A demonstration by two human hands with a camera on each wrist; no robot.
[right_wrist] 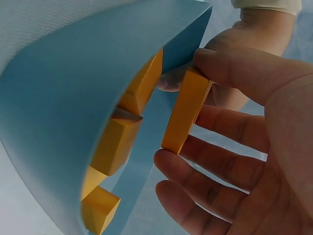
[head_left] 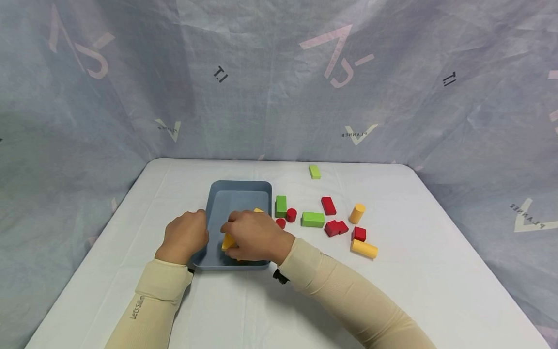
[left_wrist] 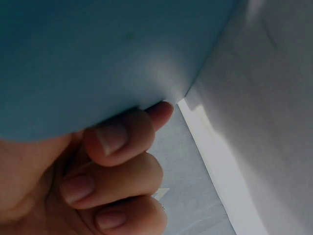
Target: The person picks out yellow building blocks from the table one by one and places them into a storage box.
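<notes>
A blue-grey tray (head_left: 235,198) lies on the white table, left of the middle. My left hand (head_left: 185,237) grips its left rim, with curled fingers (left_wrist: 124,171) against the outer wall in the left wrist view. Over the tray, my right hand (head_left: 257,235) pinches a yellow block (right_wrist: 187,111) between thumb and fingers. Several more yellow blocks (right_wrist: 117,147) sit inside along the wall in the right wrist view; in the head view that hand hides most of them.
Right of the tray stand green blocks (head_left: 312,219), red cylinders (head_left: 291,215) and red blocks (head_left: 329,206). Farther right are an upright yellow cylinder (head_left: 357,213) and a lying one (head_left: 364,249). A light green block (head_left: 315,172) lies near the far edge. Behind hangs a grey cloth (head_left: 270,97).
</notes>
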